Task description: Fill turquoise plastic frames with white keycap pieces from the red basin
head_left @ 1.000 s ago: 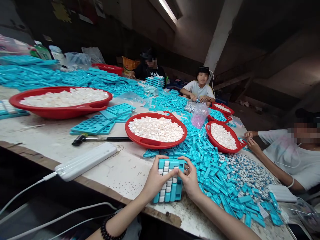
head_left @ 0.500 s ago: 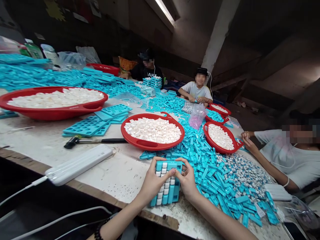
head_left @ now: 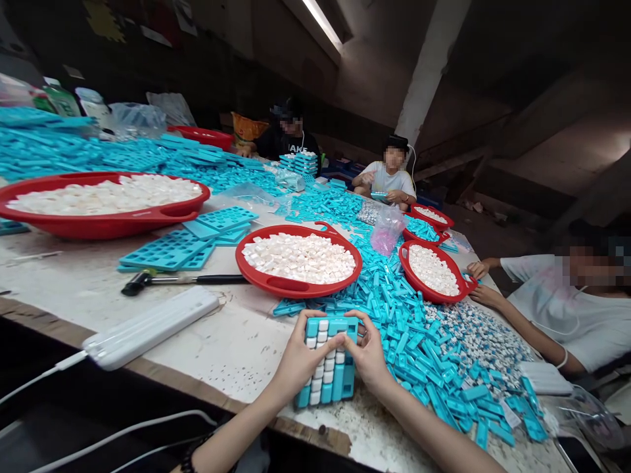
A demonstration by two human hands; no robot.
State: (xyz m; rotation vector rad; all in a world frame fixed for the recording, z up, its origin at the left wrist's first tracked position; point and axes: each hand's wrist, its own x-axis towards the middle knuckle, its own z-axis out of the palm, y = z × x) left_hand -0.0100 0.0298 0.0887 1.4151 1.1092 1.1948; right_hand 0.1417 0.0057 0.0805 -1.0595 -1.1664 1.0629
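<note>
A blue board (head_left: 339,383) filled with white and blue key-like pieces is held near the table's front edge, its lower end tilted toward me. My left hand (head_left: 303,351) grips its left side and my right hand (head_left: 367,348) its right side. Both thumbs press on the pieces near the middle, their tips almost touching. Dark openings show along the board's right column. Just beyond stands a red basket (head_left: 299,289) of white pieces. Loose blue pieces (head_left: 409,335) lie heaped to the right of my hands.
A white power strip (head_left: 152,327), a hammer (head_left: 197,280) and stacked blue boards (head_left: 165,251) lie left. Another red basket (head_left: 98,226) is beyond them. At right are a red basket (head_left: 419,284), small white-and-blue pieces (head_left: 483,341) and a seated person. Two more people sit at the far side.
My hands keep almost the same hold on the board. The person at right has lowered a hand toward the basket there. A far person now holds up a blue board with one hand raised.
</note>
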